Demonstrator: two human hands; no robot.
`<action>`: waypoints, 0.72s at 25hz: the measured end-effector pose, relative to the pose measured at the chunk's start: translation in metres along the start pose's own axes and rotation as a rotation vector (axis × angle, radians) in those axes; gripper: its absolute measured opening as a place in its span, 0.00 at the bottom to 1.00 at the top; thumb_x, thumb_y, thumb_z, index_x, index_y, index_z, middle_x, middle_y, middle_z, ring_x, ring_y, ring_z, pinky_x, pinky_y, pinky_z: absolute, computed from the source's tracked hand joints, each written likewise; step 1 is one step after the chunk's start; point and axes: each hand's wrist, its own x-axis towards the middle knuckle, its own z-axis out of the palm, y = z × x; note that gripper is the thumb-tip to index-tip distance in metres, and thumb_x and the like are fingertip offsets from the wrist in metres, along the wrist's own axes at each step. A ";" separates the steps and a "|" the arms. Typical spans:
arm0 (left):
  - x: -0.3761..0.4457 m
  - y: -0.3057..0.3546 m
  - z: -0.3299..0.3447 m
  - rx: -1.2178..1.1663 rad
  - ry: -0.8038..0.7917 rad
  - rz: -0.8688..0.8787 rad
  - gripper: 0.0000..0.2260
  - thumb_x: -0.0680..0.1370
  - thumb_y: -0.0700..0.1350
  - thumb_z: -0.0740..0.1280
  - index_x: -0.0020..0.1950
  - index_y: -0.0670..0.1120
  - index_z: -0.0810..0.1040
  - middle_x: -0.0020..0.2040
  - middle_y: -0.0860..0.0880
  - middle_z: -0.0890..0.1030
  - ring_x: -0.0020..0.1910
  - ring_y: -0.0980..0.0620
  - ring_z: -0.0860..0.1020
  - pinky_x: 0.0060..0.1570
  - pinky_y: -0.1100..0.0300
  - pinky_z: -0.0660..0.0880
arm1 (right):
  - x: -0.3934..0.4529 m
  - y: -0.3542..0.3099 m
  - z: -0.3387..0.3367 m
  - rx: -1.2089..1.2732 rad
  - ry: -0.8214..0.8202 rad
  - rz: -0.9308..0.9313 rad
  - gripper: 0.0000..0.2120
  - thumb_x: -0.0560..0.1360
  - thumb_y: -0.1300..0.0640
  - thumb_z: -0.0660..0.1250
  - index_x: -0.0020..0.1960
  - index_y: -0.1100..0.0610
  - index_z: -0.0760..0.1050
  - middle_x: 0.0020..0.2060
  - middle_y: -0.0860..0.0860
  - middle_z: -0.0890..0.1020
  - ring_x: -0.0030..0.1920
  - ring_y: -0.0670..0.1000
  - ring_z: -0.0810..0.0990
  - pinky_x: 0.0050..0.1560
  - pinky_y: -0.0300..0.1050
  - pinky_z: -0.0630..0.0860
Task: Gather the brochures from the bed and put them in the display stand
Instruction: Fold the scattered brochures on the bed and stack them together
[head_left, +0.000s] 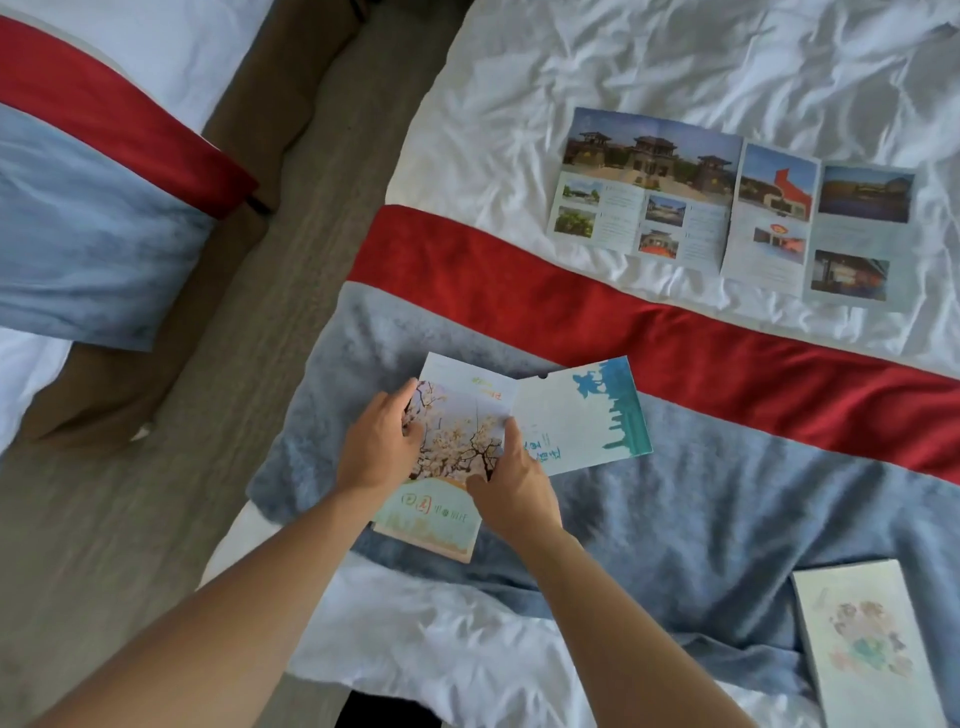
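on the bed (675, 62) we grip the blossom brochure (457, 431), left hand (382, 447) pinching its left edge, right hand (511, 493) its right, above a folded teal brochure (582, 415).

Two bare forearms reach in from the lower edge of the view, each ending in one of the hands, the left hand (382, 447) and the right hand (511, 493). No sleeve, watch, ring or glove shows on either. Nails are short and unpainted.
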 end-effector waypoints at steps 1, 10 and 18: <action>-0.002 -0.001 0.002 0.000 0.000 -0.005 0.27 0.78 0.40 0.68 0.76 0.50 0.68 0.52 0.47 0.76 0.43 0.48 0.77 0.40 0.53 0.76 | -0.001 0.001 0.003 -0.010 0.006 0.006 0.38 0.75 0.53 0.64 0.78 0.49 0.46 0.52 0.54 0.79 0.48 0.57 0.80 0.45 0.53 0.80; -0.008 0.000 0.012 0.118 -0.029 -0.006 0.28 0.76 0.43 0.69 0.75 0.48 0.65 0.63 0.44 0.73 0.55 0.45 0.78 0.46 0.50 0.79 | -0.004 0.028 0.004 0.454 0.267 0.364 0.07 0.75 0.53 0.67 0.50 0.51 0.71 0.43 0.48 0.80 0.41 0.49 0.80 0.40 0.49 0.80; 0.005 0.047 0.031 0.210 -0.137 0.423 0.28 0.76 0.45 0.68 0.75 0.44 0.66 0.73 0.45 0.68 0.72 0.44 0.65 0.67 0.46 0.68 | 0.008 0.020 -0.008 0.658 0.455 0.415 0.13 0.71 0.57 0.69 0.53 0.49 0.70 0.50 0.50 0.80 0.46 0.56 0.83 0.45 0.56 0.83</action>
